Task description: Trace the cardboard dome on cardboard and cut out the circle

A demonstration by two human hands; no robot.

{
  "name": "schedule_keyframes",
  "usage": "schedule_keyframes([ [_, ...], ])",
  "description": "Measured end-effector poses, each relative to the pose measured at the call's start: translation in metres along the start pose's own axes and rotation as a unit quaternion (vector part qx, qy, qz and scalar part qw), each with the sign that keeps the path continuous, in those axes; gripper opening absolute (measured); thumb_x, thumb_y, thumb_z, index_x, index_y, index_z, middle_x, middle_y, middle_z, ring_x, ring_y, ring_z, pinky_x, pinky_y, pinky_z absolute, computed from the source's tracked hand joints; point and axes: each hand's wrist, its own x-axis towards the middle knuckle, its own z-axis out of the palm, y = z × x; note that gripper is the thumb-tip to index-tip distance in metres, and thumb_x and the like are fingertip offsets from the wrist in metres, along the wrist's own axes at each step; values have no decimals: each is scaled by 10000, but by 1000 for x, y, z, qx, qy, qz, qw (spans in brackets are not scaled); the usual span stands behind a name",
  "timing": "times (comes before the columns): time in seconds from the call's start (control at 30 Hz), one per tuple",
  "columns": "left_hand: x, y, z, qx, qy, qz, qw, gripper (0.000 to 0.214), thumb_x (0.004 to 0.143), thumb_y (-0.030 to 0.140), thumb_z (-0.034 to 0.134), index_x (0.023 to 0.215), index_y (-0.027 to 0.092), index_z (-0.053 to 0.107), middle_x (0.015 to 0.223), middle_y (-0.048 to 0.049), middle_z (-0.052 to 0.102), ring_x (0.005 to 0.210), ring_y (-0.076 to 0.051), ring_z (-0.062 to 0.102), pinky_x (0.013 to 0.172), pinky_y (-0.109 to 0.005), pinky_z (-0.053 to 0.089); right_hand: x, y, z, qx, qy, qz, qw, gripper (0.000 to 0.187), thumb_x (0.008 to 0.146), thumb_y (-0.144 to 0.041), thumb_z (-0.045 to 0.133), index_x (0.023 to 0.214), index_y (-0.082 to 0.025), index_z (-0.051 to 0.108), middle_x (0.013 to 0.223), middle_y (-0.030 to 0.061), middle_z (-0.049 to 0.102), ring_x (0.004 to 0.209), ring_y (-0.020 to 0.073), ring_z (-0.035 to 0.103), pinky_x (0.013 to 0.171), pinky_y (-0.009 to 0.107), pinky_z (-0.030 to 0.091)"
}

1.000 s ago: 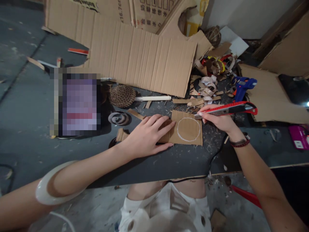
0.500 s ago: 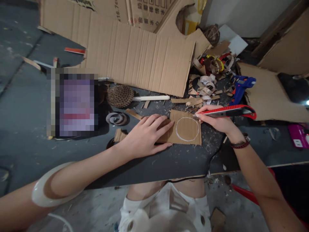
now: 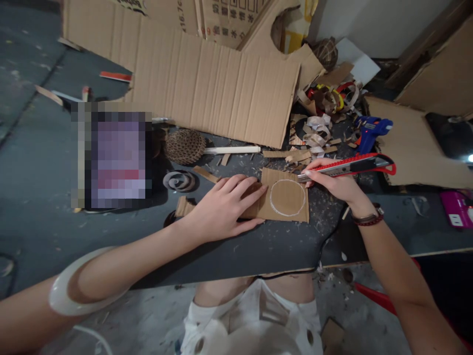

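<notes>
Nearest us, low in the middle of the frame, a dark table (image 3: pixel 229 259) ends in a pale edge. At centre, our left hand (image 3: pixel 225 204) lies with fingers spread over a card (image 3: pixel 286 198), steadying it without gripping. The card sits just right of centre and bears a white circle (image 3: pixel 287 180). Our right hand (image 3: pixel 330 181) pinches a red cutter (image 3: pixel 354 164) near its tip, at the card's upper right; how much blade is out, we cannot tell. If the tip skids leftward on the ribs, it could nick our left fingertips, just beside the circle. Too light a press could let the card twist. Farther up, scraps (image 3: pixel 318 134) lie near a blue glue gun (image 3: pixel 369 132), right of centre; if hot, it could scorch them.
</notes>
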Motion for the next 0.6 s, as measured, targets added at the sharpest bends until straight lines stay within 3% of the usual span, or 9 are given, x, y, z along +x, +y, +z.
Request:
schedule_keyframes([
  [0.6,1,0,0,2,1,1,1000,633,915,554,454,1368,115,512,1272,-180,569,1151,-343,518,895,-488,512,0,2,-2,-8,-9,-2,1000,164,861,-372,645,824,-217,681,685,-11,688,640,131,666,630,249,531],
])
